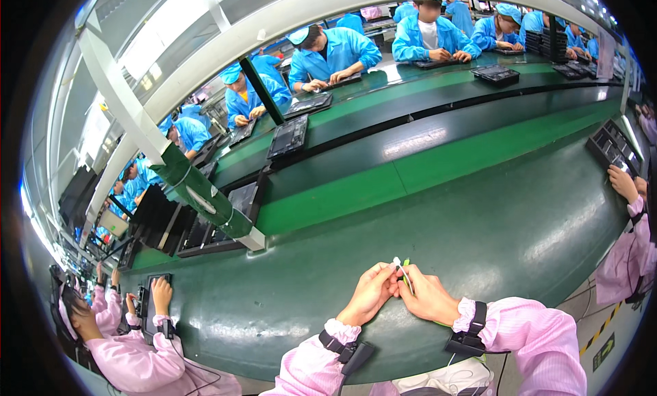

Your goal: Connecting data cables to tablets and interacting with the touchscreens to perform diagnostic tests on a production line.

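Observation:
My left hand (369,293) and my right hand (431,299) meet above the green bench top (301,286), near its front edge. Both are closed, fingertips together. Between them a small white piece (397,261) pokes up from the left fingertips. A thin pale strip or stem (407,278) runs from it toward the right fingers. Beside it a bright green tip (406,262) sticks out above my right hand. These parts are too small to name, and fingers hide most of them.
Beyond the bench, a conveyor (328,198) carries black trays (287,136). A green-wrapped post (205,201) rises at left. Pink-sleeved co-workers handle a black tray (612,146) at right and a dark frame (147,307) at left. People in blue (335,57) work across.

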`<state>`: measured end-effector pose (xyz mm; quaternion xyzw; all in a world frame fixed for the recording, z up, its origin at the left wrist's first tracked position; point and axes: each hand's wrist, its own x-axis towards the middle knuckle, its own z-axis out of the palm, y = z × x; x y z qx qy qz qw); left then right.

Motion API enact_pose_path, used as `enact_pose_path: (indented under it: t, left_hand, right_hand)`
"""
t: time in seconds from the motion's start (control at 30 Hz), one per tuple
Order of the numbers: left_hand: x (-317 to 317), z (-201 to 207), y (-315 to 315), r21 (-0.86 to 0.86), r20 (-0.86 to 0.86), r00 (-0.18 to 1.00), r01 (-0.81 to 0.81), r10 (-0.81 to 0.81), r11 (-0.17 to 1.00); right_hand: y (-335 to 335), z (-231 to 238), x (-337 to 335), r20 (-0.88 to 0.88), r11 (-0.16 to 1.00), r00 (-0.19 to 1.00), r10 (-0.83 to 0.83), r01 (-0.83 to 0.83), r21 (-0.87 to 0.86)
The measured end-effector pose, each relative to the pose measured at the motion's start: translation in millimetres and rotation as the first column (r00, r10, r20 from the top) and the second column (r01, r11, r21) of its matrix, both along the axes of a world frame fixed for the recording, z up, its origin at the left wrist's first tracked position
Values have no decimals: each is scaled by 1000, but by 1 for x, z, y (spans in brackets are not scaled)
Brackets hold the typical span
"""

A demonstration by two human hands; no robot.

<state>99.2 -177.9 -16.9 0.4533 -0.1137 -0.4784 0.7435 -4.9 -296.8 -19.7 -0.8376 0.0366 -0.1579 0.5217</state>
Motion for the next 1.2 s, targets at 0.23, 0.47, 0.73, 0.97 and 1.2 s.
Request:
enact_pose_path:
  t: [0.23, 0.47, 0.73, 0.97, 1.2]
  left_hand:
    - [-2, 3, -5, 15, 9, 1000, 4, -4, 1000]
    - [-5, 3, -1, 21, -6, 1000, 2, -2, 1000]
    - [-7, 7, 1, 63, -9, 999, -50, 51, 997]
    - [1, -1, 1, 34, 36, 998, 40, -41, 999]
    - [-1, 0, 1, 37, 48, 998, 30, -32, 999]
  right_hand:
    - [-4, 0, -4, -6, 1000, 1000, 9, -9, 4]
    - [-1, 12, -5, -51, 1000, 999, 3, -2, 20]
    - [3, 14, -7, -6, 997, 1000, -15, 16, 71]
    - [1, 10, -4, 25, 999, 1000, 13, -14, 42]
    - [0, 10, -3, -9, 999, 1000, 21, -21, 33]
